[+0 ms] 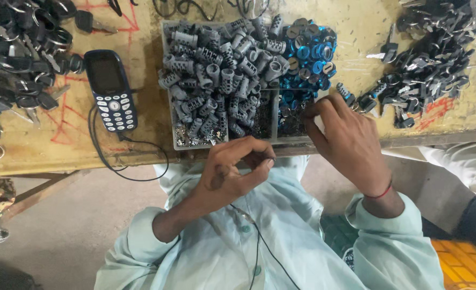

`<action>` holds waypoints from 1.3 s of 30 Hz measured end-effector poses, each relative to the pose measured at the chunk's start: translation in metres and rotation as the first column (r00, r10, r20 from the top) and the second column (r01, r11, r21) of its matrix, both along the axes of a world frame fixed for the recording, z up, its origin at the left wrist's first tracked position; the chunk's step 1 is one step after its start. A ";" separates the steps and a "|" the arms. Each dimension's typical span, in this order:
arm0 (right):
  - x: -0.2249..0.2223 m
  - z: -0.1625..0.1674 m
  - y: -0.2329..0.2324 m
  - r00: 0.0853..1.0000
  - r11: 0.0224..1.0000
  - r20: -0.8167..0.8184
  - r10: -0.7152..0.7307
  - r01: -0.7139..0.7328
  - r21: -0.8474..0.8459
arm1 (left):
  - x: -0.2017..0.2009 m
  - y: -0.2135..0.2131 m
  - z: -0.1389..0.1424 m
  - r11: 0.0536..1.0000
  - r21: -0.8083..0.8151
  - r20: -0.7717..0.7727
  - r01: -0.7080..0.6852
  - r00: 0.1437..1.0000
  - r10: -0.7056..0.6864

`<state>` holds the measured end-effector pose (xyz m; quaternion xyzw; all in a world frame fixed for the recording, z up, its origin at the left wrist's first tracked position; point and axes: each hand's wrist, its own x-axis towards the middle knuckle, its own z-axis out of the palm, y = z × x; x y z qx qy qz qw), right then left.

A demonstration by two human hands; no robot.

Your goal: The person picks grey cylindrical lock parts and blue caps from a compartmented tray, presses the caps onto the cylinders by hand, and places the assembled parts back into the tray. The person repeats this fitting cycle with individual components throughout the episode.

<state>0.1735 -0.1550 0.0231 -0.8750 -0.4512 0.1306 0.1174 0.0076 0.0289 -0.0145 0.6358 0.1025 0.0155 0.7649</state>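
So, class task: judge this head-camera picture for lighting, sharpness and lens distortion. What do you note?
Head view: soft, even light, with no hard shadows or glare on the yellow table; the grey cylinders and the phone look sharp; the left hand and right hand show slight softness; the table edge bows, a wide-lens effect.

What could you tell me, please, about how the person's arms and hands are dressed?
Both hands are bare. The left hand and right hand emerge from pale mint-green sleeves pushed up the forearms. A thin red thread circles the right wrist. No gloves or rings show.
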 end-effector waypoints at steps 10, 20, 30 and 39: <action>0.000 -0.012 -0.020 0.976 0.981 -0.174 -0.131 0.153 0.119 | -0.001 0.001 -0.001 0.998 0.057 -0.017 -0.007 1.000 0.008; -0.073 -0.020 -0.004 0.880 0.697 -0.465 0.094 0.276 0.663 | -0.006 -0.017 -0.008 0.900 -0.420 -0.145 -0.118 0.987 0.061; -0.081 -0.014 -0.011 0.808 0.754 -0.578 0.114 0.309 0.580 | -0.020 -0.001 -0.001 0.948 -0.318 -0.081 0.017 0.996 -0.045; -0.075 -0.019 -0.001 0.971 0.818 0.018 0.240 -0.212 0.535 | -0.023 0.016 0.010 0.998 -0.044 0.023 -0.044 0.999 0.045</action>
